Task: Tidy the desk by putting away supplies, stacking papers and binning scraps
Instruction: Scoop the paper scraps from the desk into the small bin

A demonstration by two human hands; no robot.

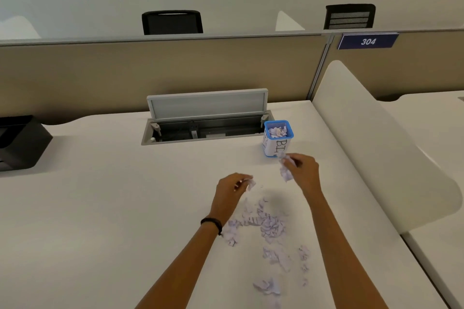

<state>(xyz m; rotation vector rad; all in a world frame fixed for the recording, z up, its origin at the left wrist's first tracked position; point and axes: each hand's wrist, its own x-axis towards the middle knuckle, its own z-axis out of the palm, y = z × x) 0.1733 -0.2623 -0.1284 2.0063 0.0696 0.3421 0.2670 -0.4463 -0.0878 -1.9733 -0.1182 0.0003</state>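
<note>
An open-plan office: a white desk [100, 208] backed by a beige partition [150, 70], a numbered "304" plate [367, 41] at far right, mesh chair backs [172, 22] beyond, and an open cable hatch [208, 123].

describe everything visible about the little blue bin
The blue bin is a small square open-topped pot, seemingly blue mesh, with a white paper label round its sides; hand-drawn letters "BI" are readable. It stands upright on the white desk, beside the right end of the open cable hatch. Crumpled paper scraps fill it nearly to the rim. The right hand, gripping a crumpled scrap, hovers just before its lower front corner; contact cannot be told.
</note>
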